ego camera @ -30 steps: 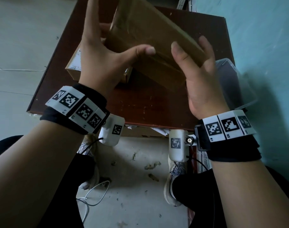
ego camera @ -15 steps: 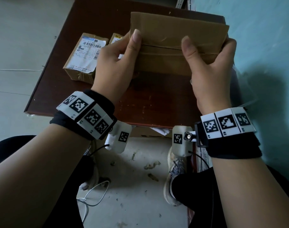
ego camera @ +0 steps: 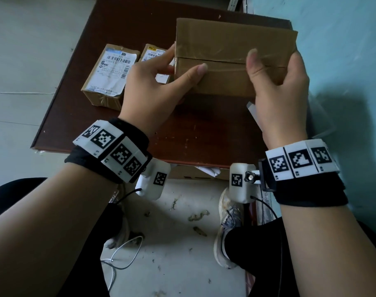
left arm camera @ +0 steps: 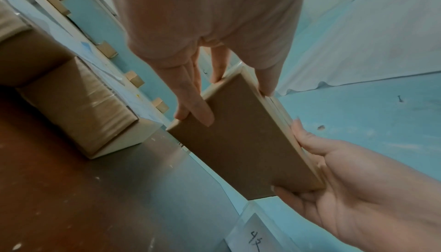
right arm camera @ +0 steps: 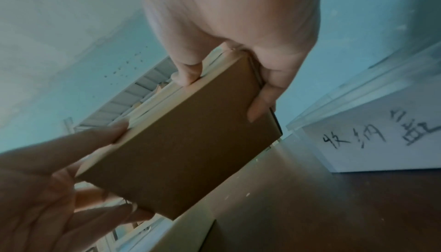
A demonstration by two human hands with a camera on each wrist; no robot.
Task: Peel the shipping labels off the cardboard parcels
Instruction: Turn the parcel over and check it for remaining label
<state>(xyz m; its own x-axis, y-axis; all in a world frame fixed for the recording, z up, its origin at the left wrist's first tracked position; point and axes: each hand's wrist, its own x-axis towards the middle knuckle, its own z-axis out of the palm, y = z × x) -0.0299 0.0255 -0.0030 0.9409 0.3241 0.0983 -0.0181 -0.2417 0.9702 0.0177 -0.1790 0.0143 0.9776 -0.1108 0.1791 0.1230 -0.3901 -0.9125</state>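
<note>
second parcel [ego camera: 156, 61] half hidden, label print unreadable

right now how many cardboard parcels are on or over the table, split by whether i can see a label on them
Parcels with a visible shipping label: 2, the larger labelled parcel and the smaller labelled parcel beside it, both lying on the table.
Parcels with no label on the faces shown: 1, the held parcel, gripped by the left hand and right hand.
Total: 3 parcels.

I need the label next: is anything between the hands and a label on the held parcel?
No label shows on the held parcel; left hand and right hand grip its ends, taped seam facing the head camera. Any label is on a hidden face.
</note>
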